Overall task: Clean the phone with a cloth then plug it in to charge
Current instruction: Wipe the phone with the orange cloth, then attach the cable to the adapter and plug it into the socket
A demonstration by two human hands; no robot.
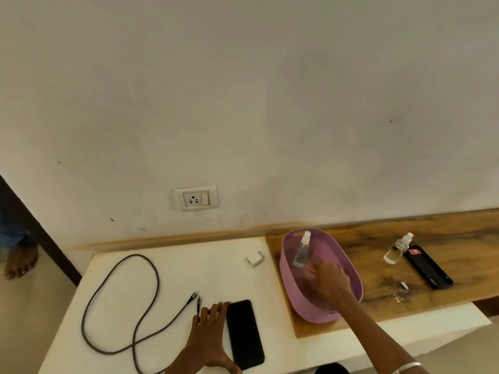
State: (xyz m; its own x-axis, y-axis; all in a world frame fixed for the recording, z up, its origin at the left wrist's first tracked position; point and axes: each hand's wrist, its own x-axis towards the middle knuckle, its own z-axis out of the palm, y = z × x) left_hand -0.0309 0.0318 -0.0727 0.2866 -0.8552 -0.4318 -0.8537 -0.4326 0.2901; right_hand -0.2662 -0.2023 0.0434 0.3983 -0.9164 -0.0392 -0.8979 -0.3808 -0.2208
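A black phone (245, 333) lies screen-up on the white table (216, 268) near its front edge. My left hand (208, 336) rests flat beside the phone's left side, fingers spread, touching its edge. My right hand (330, 282) reaches down into a purple basket (297, 298); something pink shows at the fingertips, but I cannot tell if they grip it. A spray bottle (302, 251) stands in the basket. A dark charging cable (121, 306) lies looped at the left. A white charger adapter (254, 259) lies near the wall. The wall socket (196, 198) is above.
A wooden shelf (459, 236) at the right carries the basket, a second spray bottle (397, 251), a second black phone (429, 267) and a small white piece (404, 285). Someone's bare foot (20, 261) stands on the floor at far left.
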